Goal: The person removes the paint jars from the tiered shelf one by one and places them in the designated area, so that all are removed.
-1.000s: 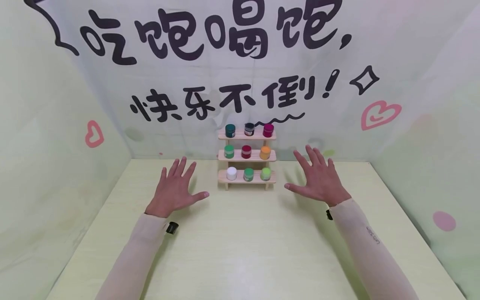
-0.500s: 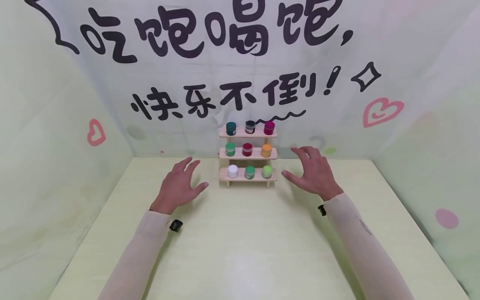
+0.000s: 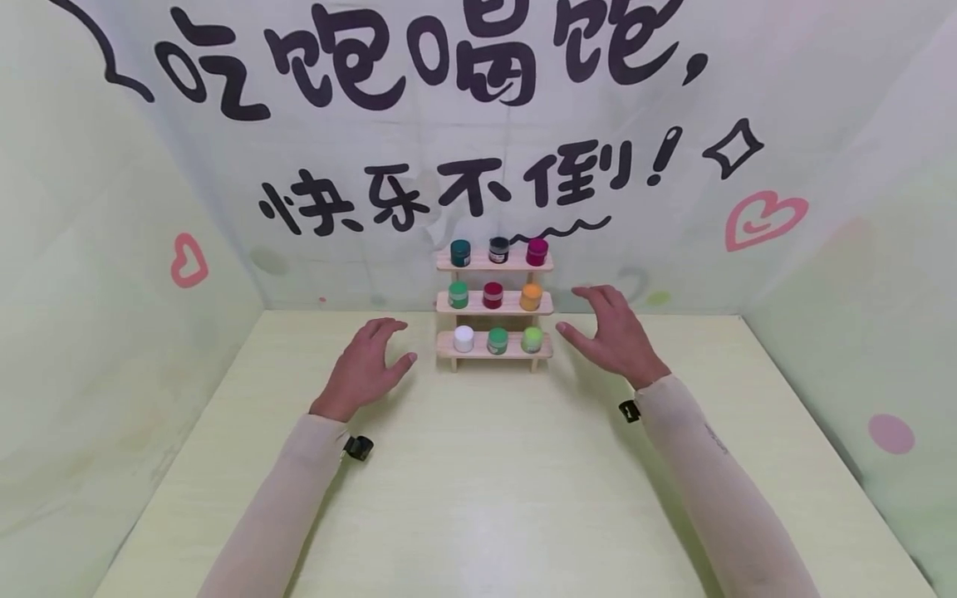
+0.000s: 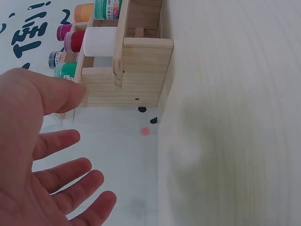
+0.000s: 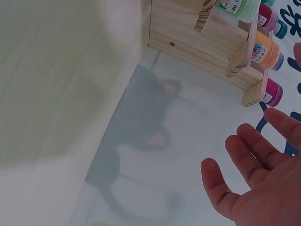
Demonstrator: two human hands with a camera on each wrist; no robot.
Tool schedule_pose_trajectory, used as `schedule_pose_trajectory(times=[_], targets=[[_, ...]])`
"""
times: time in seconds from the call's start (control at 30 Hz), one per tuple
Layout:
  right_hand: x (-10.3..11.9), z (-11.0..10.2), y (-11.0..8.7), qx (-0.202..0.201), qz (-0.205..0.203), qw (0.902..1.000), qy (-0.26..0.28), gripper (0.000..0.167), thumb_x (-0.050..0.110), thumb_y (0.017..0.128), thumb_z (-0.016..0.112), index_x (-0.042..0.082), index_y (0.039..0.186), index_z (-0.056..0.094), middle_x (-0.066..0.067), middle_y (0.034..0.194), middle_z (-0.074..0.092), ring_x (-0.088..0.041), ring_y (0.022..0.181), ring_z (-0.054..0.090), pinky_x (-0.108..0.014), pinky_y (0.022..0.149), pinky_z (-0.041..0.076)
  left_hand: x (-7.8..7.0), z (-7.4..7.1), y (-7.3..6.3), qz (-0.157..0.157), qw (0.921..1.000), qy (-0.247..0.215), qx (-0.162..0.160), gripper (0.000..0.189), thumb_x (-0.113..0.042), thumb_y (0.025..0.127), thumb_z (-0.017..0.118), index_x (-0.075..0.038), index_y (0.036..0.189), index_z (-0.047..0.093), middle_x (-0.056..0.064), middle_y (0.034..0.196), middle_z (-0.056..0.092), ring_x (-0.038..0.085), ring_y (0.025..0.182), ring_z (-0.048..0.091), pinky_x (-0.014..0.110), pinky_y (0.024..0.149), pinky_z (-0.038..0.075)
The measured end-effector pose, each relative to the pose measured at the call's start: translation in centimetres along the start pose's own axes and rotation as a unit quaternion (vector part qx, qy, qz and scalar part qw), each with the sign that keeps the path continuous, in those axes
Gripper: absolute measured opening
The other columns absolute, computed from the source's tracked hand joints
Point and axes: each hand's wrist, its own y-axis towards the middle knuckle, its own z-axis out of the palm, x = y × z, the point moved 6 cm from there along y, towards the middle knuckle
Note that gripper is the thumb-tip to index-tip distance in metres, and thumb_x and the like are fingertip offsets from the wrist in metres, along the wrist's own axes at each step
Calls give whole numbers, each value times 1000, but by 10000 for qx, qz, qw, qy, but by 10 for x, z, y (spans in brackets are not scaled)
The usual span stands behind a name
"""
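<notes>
A three-tier wooden rack (image 3: 474, 350) stands at the back of the table and carries several small paint jars. On its lowest shelf are a white jar (image 3: 463, 339), a green jar (image 3: 497, 340) and a light green jar (image 3: 532, 339). The middle shelf bears a green, a dark red and an orange jar (image 3: 531, 296); the top has teal, black and magenta (image 3: 537, 252). My left hand (image 3: 363, 370) hovers left of the rack, fingers relaxed and holding nothing. To the right of it, my right hand (image 3: 616, 336) is likewise relaxed and touches nothing.
The pale table (image 3: 478, 473) spreads in front of the rack. A white cloth backdrop (image 3: 336, 274) with black lettering hangs behind, and cloth walls (image 3: 852, 332) border both sides. Each wrist wears a small black device (image 3: 360, 448).
Both hands have moved inward toward the rack, and their spread fingers have bent slightly into a loose curve. The jars and rack stay in place, while the head view has shifted a little.
</notes>
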Motion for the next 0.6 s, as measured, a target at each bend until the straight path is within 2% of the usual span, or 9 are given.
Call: schedule_pose_trajectory(times=[0.17, 0.37, 0.6], targets=[[-1, 4, 6, 145, 187, 9990, 382, 67, 45, 100, 69, 6, 151, 51, -18, 149, 53, -38, 138, 50, -63, 116, 44, -1, 4, 4, -45, 9991, -411, 7, 56, -39, 102, 69, -10, 148, 55, 15, 156, 50, 38, 143, 51, 60, 117, 45], [1, 7, 15, 143, 220, 9978, 603, 63, 42, 101, 68, 5, 150, 52, -19, 148, 54, -38, 136, 52, -62, 115, 44, -1, 10, 8, -37, 9973, -733, 37, 55, -36, 102, 69, -9, 148, 56, 15, 154, 52, 38, 136, 57, 59, 110, 51], [5, 6, 27, 146, 349, 9956, 856, 61, 39, 103, 66, 4, 150, 51, -19, 147, 55, -38, 133, 53, -59, 109, 49, 0, 19, 13, -118, 9925, -1208, 171, 51, -33, 103, 68, -9, 147, 56, 14, 150, 54, 37, 133, 60, 53, 106, 56]])
